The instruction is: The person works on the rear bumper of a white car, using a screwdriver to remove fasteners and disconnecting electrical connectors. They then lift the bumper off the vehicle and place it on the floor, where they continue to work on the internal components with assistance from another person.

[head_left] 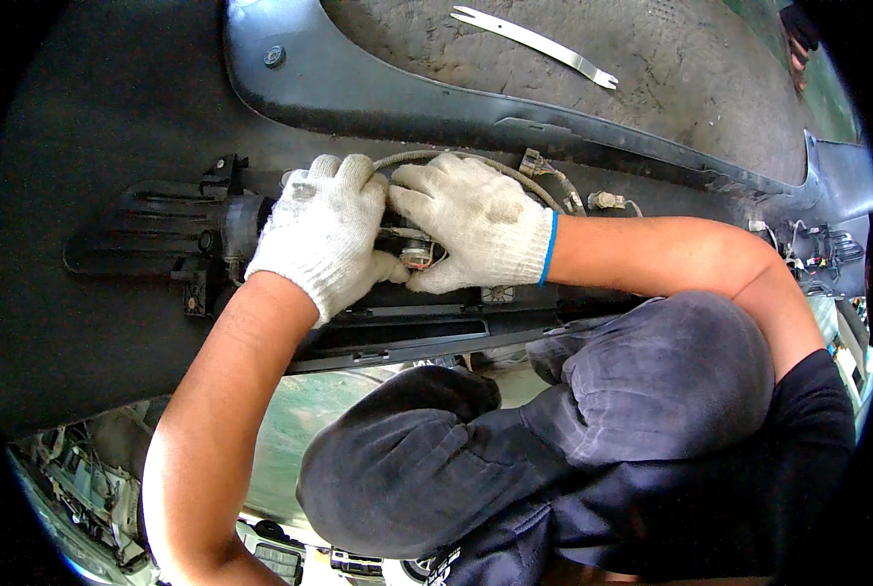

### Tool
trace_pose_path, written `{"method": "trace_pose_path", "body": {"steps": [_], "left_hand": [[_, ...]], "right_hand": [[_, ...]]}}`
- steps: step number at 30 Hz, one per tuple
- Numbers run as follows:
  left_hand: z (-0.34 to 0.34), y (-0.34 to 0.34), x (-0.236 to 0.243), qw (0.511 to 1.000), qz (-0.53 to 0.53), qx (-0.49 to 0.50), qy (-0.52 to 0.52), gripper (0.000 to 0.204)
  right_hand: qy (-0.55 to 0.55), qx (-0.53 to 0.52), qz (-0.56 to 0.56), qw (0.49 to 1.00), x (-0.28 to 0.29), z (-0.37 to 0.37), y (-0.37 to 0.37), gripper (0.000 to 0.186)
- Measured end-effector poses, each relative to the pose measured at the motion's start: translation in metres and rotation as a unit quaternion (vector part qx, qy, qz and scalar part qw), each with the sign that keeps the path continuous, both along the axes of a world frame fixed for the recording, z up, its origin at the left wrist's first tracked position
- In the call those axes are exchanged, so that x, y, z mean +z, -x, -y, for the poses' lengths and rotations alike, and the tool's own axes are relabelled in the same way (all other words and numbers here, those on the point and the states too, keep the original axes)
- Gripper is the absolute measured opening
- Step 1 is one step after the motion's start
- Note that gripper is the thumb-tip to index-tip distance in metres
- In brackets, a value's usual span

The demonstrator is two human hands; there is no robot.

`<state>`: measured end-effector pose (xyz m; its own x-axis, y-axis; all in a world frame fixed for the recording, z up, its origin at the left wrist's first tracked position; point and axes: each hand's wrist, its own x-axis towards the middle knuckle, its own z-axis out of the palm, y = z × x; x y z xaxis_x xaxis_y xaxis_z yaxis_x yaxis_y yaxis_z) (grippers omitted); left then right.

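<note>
My left hand (325, 230) and my right hand (478, 217), both in white knitted work gloves, meet over a dark part with wires (416, 256) on the inner side of a black car bumper (133, 322). Fingers of each hand are bent round this part, the thumbs close together at its near side. My gloves hide most of it, so its kind does not show. Left of my left hand lies a ribbed black plastic duct (148, 230). A corrugated wiring harness (495, 166) runs behind my hands and ends toward a connector (532, 164) on the right.
A silver pry tool with forked ends (539, 44) lies on the grey floor beyond the bumper's curved edge (387, 93). Another light-coloured connector (607, 201) sits right of my right hand. Car parts (89, 493) stand at lower left. My bent knees (651, 381) are close to the bumper.
</note>
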<state>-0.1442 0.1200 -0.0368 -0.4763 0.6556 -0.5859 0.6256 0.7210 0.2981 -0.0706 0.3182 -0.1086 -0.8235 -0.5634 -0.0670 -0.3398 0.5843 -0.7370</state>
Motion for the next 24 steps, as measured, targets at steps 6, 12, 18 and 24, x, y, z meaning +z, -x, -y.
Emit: {"method": "trace_pose_path", "body": {"steps": [6,12,18,24], "left_hand": [[0.002,0.000,-0.001,1.000,0.004,0.001,-0.007,0.077],[0.002,0.000,-0.002,1.000,0.002,0.004,0.005,0.076],[-0.001,0.000,-0.002,1.000,0.004,0.005,0.011,0.074],[0.002,-0.001,-0.002,1.000,-0.001,0.006,-0.007,0.074]], "right_hand": [[-0.023,0.036,0.028,0.999,0.008,-0.002,0.008,0.077],[-0.010,0.072,0.007,0.997,-0.001,-0.007,0.009,0.079],[-0.016,0.099,-0.011,0.995,-0.002,-0.012,0.015,0.081],[-0.031,0.115,-0.003,0.993,0.002,-0.010,0.018,0.075]]}}
